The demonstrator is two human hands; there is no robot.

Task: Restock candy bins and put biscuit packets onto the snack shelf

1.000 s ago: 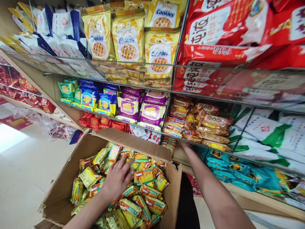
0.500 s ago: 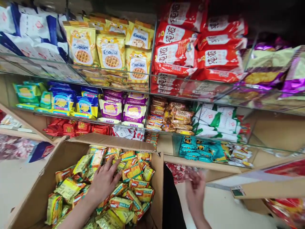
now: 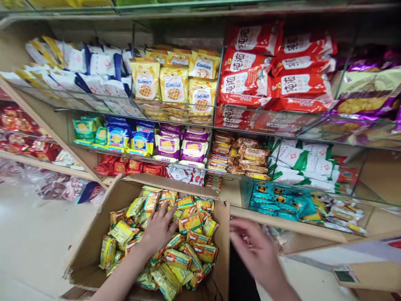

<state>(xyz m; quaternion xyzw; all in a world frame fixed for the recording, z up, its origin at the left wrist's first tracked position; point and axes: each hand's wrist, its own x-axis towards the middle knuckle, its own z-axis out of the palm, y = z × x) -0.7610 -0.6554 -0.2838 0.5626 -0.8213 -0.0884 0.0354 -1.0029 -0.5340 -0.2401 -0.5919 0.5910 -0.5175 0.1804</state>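
Note:
A cardboard box [image 3: 224,246] holds many small snack packets [image 3: 177,257] in yellow, orange and green wrappers. My left hand [image 3: 161,229] lies on the packets toward the back of the box, fingers spread, gripping none of them. Just outside the box's right wall is my right hand [image 3: 255,248], somewhat blurred. Its fingers point left toward the box, with a gap between them and nothing visible held.
Glass-fronted shelves behind the box carry yellow cookie bags [image 3: 173,85], red bags [image 3: 246,79], purple packs [image 3: 196,146], brown packets [image 3: 253,154] and teal packets [image 3: 278,198]. Pale floor [image 3: 34,238] shows at left. Another cardboard piece [image 3: 372,274] sits at lower right.
The view has shifted, so shelves and box sit further right in the picture. My right hand has come closer to the box's right wall. My left hand stays on the packets.

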